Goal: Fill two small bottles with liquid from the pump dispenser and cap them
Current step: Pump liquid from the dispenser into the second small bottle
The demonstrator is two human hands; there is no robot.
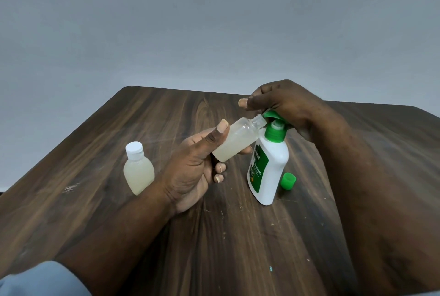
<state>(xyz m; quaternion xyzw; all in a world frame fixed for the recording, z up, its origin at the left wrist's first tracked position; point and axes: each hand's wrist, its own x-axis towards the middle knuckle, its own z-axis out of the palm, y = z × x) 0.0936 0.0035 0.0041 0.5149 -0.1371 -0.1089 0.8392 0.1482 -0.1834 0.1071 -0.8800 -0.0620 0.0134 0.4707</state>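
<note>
The single view comes from a wide-angle camera on the person's head, facing forward and tilted down. A grey wall (214,22) fills the upper half of the frame. The wooden table (119,200) spreads across the lower half, its side edges splaying outward toward the bottom. Both forearms run in from the bottom corners, large and close, with a sleeve (40,279) at lower left. The left hand (197,167) holding the open bottle (235,141) and the right hand (285,105) on the pump dispenser (269,172) sit just right of centre, near the lens.
</note>
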